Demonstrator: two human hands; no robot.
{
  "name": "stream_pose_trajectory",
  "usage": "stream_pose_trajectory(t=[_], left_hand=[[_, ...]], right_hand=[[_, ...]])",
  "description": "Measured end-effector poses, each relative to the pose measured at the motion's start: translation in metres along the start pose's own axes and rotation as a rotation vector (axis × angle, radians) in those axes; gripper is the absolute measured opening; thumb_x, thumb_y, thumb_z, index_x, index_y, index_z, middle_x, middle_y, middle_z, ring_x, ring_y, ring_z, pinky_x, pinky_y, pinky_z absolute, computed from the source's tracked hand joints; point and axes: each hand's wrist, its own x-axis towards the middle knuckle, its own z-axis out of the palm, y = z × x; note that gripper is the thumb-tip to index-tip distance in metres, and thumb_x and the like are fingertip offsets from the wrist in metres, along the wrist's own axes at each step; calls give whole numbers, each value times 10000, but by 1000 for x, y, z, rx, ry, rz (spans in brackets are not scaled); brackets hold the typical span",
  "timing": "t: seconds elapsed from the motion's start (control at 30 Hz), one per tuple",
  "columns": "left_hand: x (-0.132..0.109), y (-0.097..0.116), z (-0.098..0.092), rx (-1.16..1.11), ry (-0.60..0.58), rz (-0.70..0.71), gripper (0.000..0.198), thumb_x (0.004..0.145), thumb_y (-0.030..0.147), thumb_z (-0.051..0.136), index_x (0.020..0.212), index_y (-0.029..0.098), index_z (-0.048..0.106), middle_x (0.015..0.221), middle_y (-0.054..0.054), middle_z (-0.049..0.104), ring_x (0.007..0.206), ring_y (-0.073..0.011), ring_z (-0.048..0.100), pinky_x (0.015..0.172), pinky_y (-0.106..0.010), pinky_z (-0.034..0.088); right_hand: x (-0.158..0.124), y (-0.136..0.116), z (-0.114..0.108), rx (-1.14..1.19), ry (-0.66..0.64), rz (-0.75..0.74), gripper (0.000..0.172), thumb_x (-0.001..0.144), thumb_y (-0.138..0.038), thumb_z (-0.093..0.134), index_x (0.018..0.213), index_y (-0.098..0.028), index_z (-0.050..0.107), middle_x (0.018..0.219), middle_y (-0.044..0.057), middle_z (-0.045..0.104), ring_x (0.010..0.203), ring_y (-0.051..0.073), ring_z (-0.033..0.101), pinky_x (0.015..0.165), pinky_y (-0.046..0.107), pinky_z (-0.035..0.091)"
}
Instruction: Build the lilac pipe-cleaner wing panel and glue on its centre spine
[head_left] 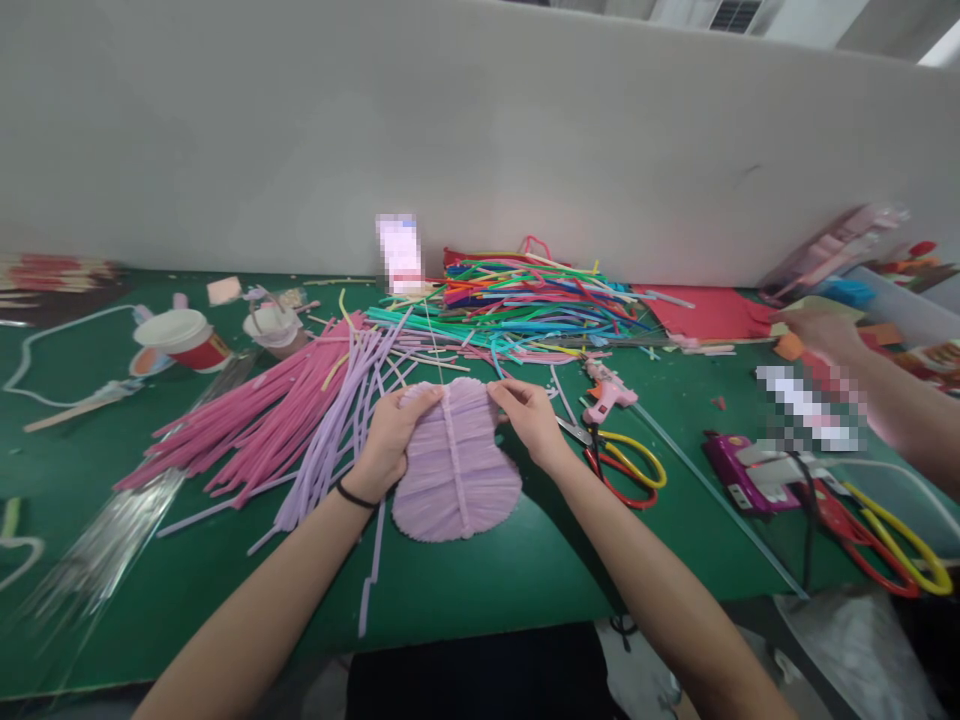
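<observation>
A flat lilac piece [487, 470], built from rows of pipe cleaners with one strip down its middle, is held just above the green table. My left hand [394, 430] pinches its upper left edge, thumb lying on the front. At the upper right edge, my right hand [525, 415] has thumb and fingertips closed on the rim. A thin wire [435, 340] rises from the top of the piece. Loose lilac pipe cleaners [330, 440] lie left of my left hand, beside a bundle of pink pipe cleaners [255, 420].
Scissors [626, 465] and a pink glue gun [609, 392] lie right of my hands. Mixed pipe cleaners [525, 300] are heaped behind. A paper cup [184, 340] stands left. At right are a purple power strip [750, 475], more scissors [870, 535] and another person's arm [885, 370].
</observation>
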Motion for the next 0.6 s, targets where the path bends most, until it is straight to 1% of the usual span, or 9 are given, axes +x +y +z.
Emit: stream_pose_trajectory(t=[0.33,0.47,0.53,0.6], left_hand=[[0,0,0,8,-23,4,295,566,368,846,703,155,696,678,4,687,602,-134,600,602,-239,452],[0,0,-1,-7,-24,4,282,584,357,841,716,151,702,666,13,677,592,-123,587,596,-231,447],[0,1,-1,-21,-11,5,287,585,349,842,735,146,706,675,10,679,605,-123,589,600,-227,448],[0,1,-1,-39,8,5,302,576,343,845,755,141,708,695,2,690,626,-128,598,606,-227,451]], right_hand=[[-1,-6,0,16,18,-1,325,694,-531,695,749,-211,695,681,-7,611,620,125,524,513,227,430],[0,-4,1,60,11,37,364,731,-567,638,735,-206,686,661,-11,583,595,115,513,495,220,433],[0,-4,1,75,-16,59,352,729,-549,636,718,-199,672,655,-11,572,593,113,513,498,220,453],[-1,-5,1,68,-39,68,299,692,-493,675,708,-195,660,652,-12,572,601,114,515,512,225,481]])
